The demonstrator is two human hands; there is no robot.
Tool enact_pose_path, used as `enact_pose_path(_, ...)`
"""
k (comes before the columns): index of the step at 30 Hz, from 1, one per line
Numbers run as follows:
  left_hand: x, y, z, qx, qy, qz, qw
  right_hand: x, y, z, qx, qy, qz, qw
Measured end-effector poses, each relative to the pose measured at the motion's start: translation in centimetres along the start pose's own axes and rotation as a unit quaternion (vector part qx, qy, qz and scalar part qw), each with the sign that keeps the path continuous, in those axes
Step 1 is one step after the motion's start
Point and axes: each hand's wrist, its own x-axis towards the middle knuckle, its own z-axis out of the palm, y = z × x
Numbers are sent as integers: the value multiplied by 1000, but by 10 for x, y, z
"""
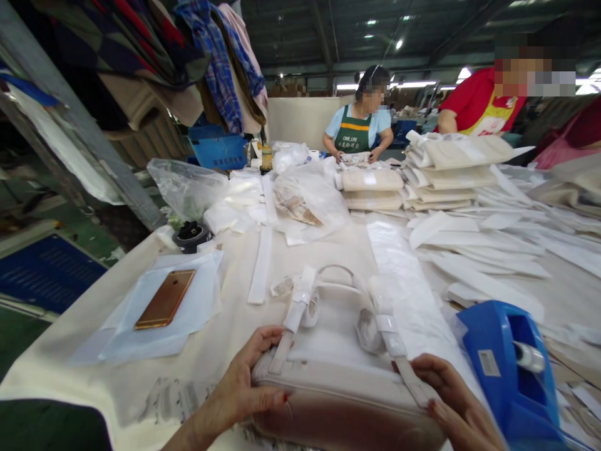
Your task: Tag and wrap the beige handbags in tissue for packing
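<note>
A pale beige handbag (347,404) lies on the table close in front of me, its lower side in shadow. My left hand (246,376) grips its left end, thumb on the near face and fingers behind the top edge by a strap. At the right end my right hand (453,394) holds the bag the same way, its thumb near the base of the other strap. Both straps rise from the bag's top, and the left strap (298,300) and right strap (389,332) are wrapped in clear plastic. A thin curved handle (337,270) shows between them.
A gold phone (165,299) rests on white sheets at left. A blue tape dispenser (509,369) stands at right, near loose white strips (488,244). Stacked beige pieces (462,153) and plastic bags (310,194) lie farther back. Two people (357,128) work across the table.
</note>
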Motion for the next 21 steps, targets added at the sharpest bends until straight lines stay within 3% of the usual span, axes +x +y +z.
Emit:
enact_pose_path(5,-3,-2,1,-7,7,-24,1000,0,1,-8,-35,-14,-19,999)
enact_pose_path(10,-5,-10,1,64,73,3,995,-4,9,-9,-95,-54,-80,991)
enact_pose_path(16,-4,-12,1,48,84,-24,995,-9,12,3,-8,-21,-36,999)
enact_pose_path(21,-3,-4,8,22,86,-51,995,-9,11,7,-61,22,-53,997)
